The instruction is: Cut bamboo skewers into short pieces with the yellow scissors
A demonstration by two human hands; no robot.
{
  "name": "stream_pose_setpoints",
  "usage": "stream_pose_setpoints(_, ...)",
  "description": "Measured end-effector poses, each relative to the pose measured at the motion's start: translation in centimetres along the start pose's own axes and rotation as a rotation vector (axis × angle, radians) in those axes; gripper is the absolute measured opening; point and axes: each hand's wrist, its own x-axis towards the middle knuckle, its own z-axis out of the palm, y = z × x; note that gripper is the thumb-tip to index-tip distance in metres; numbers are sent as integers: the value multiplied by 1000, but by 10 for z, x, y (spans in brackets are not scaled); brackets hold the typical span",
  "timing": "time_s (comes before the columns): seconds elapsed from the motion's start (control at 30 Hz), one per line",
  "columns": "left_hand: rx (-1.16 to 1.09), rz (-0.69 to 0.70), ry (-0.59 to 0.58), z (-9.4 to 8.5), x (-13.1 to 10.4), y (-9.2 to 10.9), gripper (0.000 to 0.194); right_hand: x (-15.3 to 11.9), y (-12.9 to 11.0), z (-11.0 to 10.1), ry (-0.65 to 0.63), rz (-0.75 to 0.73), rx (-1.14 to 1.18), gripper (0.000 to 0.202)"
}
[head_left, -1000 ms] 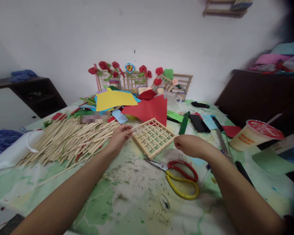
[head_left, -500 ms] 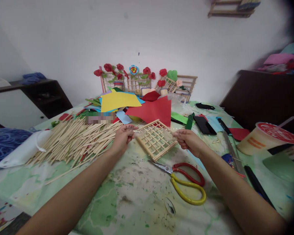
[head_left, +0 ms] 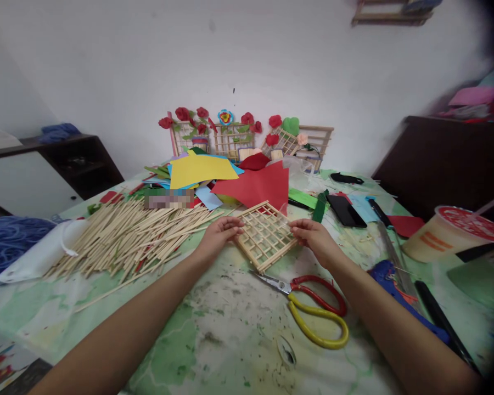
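Observation:
A square lattice of thin wooden sticks [head_left: 265, 236] lies tilted as a diamond on the table between my hands. My left hand [head_left: 222, 230] is at its left corner, fingers pressed together over the edge. At the right corner, my right hand [head_left: 310, 233] pinches a bit of clear, film-like material [head_left: 283, 215] that lies over the lattice's upper right side. Just below the lattice are scissors [head_left: 308, 307] with one red and one yellow handle, their blades pointing at its bottom corner.
Loose wooden sticks [head_left: 135, 236] are heaped at the left beside a white container [head_left: 45, 252]. Coloured paper [head_left: 201, 169] lies behind the lattice. A phone [head_left: 346, 211], a blue glue gun [head_left: 407, 302] and a drink cup [head_left: 444, 236] are at the right.
My left hand has moved right and down onto the lattice's left corner. The clear material stretched from that hand no longer shows there. My right hand has barely moved.

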Motion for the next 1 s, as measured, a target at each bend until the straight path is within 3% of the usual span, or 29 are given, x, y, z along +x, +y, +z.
stream_pose_setpoints(0.1,366,148,178,-10,7,-8,19,4,8,3,4,-90,-143,13)
stream_pose_setpoints(0.17,532,208,233,-16,11,-12,22,7,12,3,-1,-151,-242,14)
stream_pose_setpoints(0.33,617,215,188,-17,9,-14,36,6,13,0,-13,-249,-467,20)
stream_pose_setpoints(0.47,470,151,157,-8,5,-12,37,2,8,2,9,-286,-618,12)
stream_pose_setpoints(0.73,94,-106,163,0,1,-10,41,-7,-1,3,100,-291,-809,9)
stream_pose_setpoints(0.87,-134,-84,112,6,-4,-4,37,-11,-8,-1,288,-329,-913,11)
stream_pose_setpoints(1.0,-242,-75,-77,13,-11,0,36,-11,-15,-12,524,-495,-981,14)
